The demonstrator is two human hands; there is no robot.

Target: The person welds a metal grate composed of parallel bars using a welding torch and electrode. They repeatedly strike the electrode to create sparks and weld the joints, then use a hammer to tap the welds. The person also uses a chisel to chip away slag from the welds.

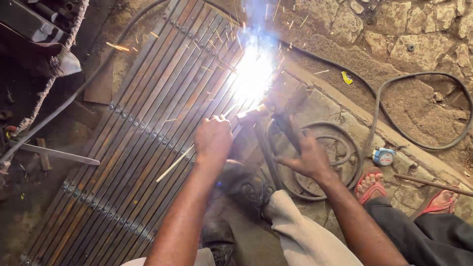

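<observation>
bare left hand fisted on ribbed steel grille; right hand grips dark electrode holder

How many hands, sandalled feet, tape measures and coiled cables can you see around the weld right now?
Hands: 2, left hand pressing on the metal grille, right hand gripping the electrode holder
Sandalled feet: 2, one, another, a person nearby
Tape measures: 1
Coiled cables: 1
Total: 6
</observation>
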